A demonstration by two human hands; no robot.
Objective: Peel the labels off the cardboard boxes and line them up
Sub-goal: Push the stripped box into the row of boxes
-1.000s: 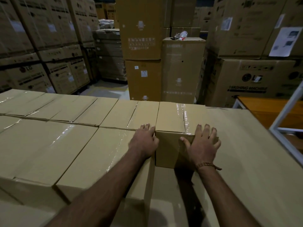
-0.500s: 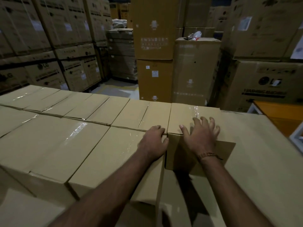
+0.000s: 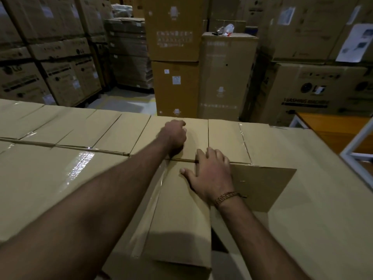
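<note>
**Lining-up nearly closed out on this end; no labels visible to peel**

From my feed: two rows of plain cardboard boxes, flush across the top. Back row (image 3: 113,128) runs from far left to the right end. Front row (image 3: 60,178) sits against it, taped seams glossy.

Left hand (image 3: 175,136) reaches over onto the back row, fingers curled under. I can't tell if it pinches anything or just presses on the cardboard. Right hand (image 3: 212,174) lies flat, fingers spread, across the seam where the near box (image 3: 179,229) meets the back row. It holds nothing.

The end box (image 3: 260,184) at the right of the back row shows its bare side face beside my right hand; the near box covers only part of that face.

My read:
- Done: most boxes sit in line, edges matched.
- Left: the near box looks like the last one being seated; the row may still need squaring at the right end.
- Labels: no sticker shows on any top face of these rows. Either they're off already or they're on faces I can't see.

Background stacks of warehouse cartons (image 3: 175,29) carry white labels, well apart from my hands.
</note>
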